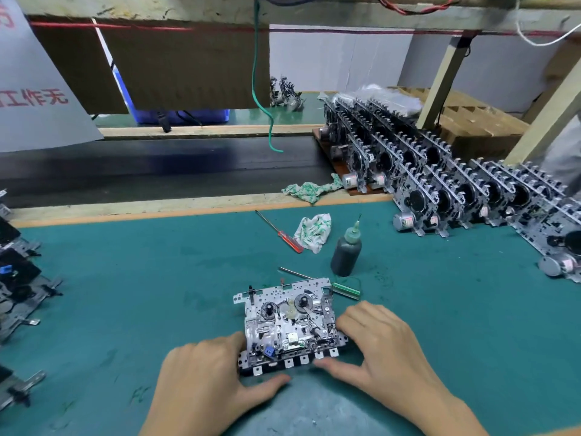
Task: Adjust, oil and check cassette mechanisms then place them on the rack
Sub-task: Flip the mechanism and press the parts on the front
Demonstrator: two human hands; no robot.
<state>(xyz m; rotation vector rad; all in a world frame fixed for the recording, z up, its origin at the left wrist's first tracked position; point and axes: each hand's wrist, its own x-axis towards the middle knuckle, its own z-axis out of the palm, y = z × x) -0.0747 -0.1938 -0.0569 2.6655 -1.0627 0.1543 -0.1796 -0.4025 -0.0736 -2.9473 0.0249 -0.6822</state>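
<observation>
from the head view, a cassette mechanism (289, 325) lies flat on the green mat (125, 278), near the front edge, its two reel hubs facing up and its row of keys toward the person. the left hand (204, 372) holds its left side, fingers curled against the edge and the thumb stretched along under the key row. the right hand (377, 344) holds the right side, fingers bent onto the frame and the thumb touching the keys from the front. just behind the mechanism lie a green-handled tool (345, 289) and a thin metal rod (295, 273). a dark oil bottle (345, 251) with a needle tip stands upright beyond them, near a crumpled rag (312, 231) and a red-handled screwdriver (279, 231). rows of finished mechanisms (440, 171) stand on edge at the right, and more mechanisms (19, 278) lie at the left edge.
</observation>
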